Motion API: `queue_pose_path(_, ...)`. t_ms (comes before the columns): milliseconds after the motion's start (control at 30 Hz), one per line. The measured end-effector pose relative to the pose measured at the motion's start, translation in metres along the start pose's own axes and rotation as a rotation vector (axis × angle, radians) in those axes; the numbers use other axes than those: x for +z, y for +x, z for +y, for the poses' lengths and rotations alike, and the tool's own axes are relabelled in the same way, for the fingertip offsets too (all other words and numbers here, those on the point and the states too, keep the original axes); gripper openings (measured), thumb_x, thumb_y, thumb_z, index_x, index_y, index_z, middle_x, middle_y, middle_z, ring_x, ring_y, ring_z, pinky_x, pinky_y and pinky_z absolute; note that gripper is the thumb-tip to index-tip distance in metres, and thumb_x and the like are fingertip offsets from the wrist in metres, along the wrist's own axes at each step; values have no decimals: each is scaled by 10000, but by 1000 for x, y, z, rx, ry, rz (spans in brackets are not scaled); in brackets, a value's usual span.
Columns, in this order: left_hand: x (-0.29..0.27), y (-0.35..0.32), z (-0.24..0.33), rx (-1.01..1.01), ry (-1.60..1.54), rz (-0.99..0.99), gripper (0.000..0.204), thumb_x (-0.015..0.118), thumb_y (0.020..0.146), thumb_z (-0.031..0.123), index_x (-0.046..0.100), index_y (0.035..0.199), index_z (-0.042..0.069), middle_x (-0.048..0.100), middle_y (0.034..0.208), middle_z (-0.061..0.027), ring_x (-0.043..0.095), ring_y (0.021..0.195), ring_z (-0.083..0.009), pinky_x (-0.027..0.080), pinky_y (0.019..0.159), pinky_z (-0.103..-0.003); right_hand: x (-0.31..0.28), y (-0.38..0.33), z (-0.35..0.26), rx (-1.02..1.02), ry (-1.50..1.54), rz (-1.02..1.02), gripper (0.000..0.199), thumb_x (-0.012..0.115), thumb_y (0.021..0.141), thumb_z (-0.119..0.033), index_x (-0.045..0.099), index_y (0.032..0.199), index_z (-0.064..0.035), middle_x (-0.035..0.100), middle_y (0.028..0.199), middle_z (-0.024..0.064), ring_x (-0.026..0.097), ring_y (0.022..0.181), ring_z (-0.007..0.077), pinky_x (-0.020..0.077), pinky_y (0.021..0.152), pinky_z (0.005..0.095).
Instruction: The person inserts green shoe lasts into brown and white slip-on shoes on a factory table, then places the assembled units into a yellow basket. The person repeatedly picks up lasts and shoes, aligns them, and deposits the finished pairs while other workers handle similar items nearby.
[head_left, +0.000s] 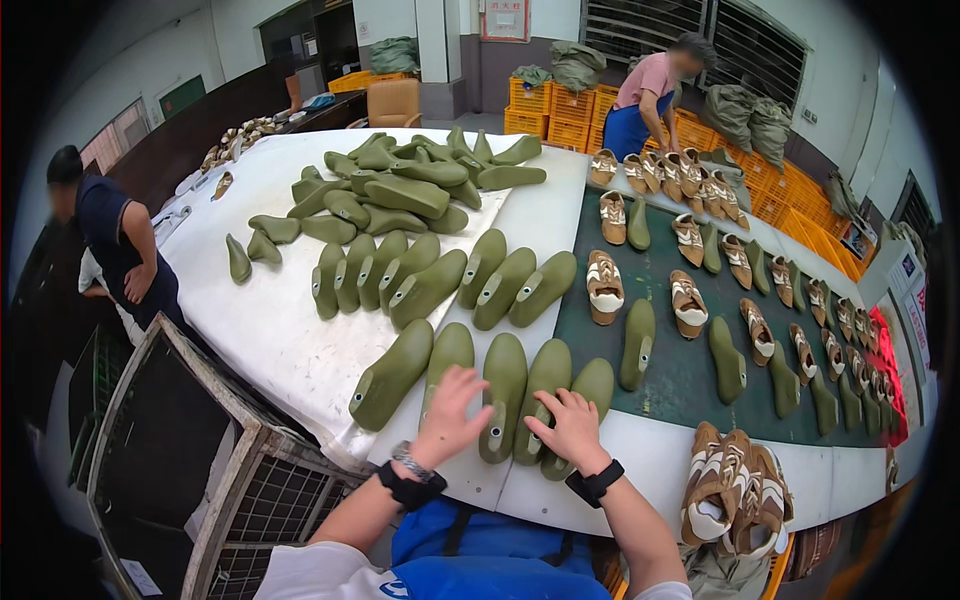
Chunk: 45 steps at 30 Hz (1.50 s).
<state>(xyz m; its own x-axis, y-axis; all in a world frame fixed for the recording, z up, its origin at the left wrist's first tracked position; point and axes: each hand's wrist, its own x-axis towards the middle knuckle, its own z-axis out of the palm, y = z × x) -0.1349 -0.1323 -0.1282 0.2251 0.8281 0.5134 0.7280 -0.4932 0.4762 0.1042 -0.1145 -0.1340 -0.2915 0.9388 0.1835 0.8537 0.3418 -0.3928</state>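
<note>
A row of several green shoe lasts (pixel 503 375) lies at the near edge of the white table, heel ends toward me. My left hand (pixel 452 418) is over the second last (pixel 450 347) from the left, fingers apart and holding nothing. My right hand (pixel 572 430) rests with spread fingers on the two rightmost lasts of this row, the fourth (pixel 545 372) and the fifth (pixel 594 380). Dark bands circle both wrists. Farther back stand more lasts (pixel 428 288) in a row, and behind them lies a loose heap of lasts (pixel 400 190).
To the right, a green conveyor belt (pixel 660 385) carries brown-and-white sneakers (pixel 604 285) and lasts in rows. More sneakers (pixel 735 490) sit beside me at the right. A wire-mesh crate (pixel 280 500) stands left. Two people (pixel 640 100) are nearby; yellow crates (pixel 572 105) line the back.
</note>
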Motion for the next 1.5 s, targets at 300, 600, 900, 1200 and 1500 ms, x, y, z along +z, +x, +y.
queue_pose_path(300, 37, -13, -26, -676, -400, -62, 824, 664, 737, 68, 255, 1452, 65, 471, 1342, -223, 490, 1210, -302, 407, 995, -353, 5, -7, 1, 38, 56, 72, 486, 652, 793, -434, 614, 1208, -183, 561, 1307, 129, 559, 1142, 296, 320, 1023, 585)
queue_pose_path(600, -44, 8, -74, -236, 38, 86, 535, 713, 783, 293, 567, 1214, 11, 613, 1147, -201, 524, 1160, -367, 416, 1005, -415, -4, -27, 8, 102, 29, 149, 478, 683, 773, -368, 613, 1191, -148, 575, 1284, 111, 595, 1072, 309, 345, 1022, 553)
queue_pose_path(900, -61, -24, -91, -736, -239, -305, 771, 667, 794, 260, 306, 1435, 29, 454, 1365, -265, 462, 1247, -396, 381, 1045, -395, 3, -23, 7, 95, 42, 161, 466, 686, 761, -367, 624, 1165, -144, 581, 1268, 123, 605, 1032, 300, 336, 1015, 574)
queue_pose_path(1200, -13, -2, -65, -603, -340, -421, 867, 643, 824, 274, 140, 1484, 26, 488, 1296, -276, 497, 1212, -335, 396, 1018, -347, 7, -26, 10, 102, -11, 232, 451, 670, 775, -349, 617, 1148, -99, 582, 1254, 155, 605, 1006, 323, 370, 990, 532)
queue_pose_path(1500, 22, -20, -62, -509, -352, 16, 742, 643, 812, 229, 292, 1421, -7, 388, 1406, -228, 395, 1307, -330, 329, 1080, -378, 13, -24, 11, 82, -2, 265, 450, 668, 771, -345, 619, 1139, -89, 585, 1238, 156, 577, 1045, 323, 373, 978, 509)
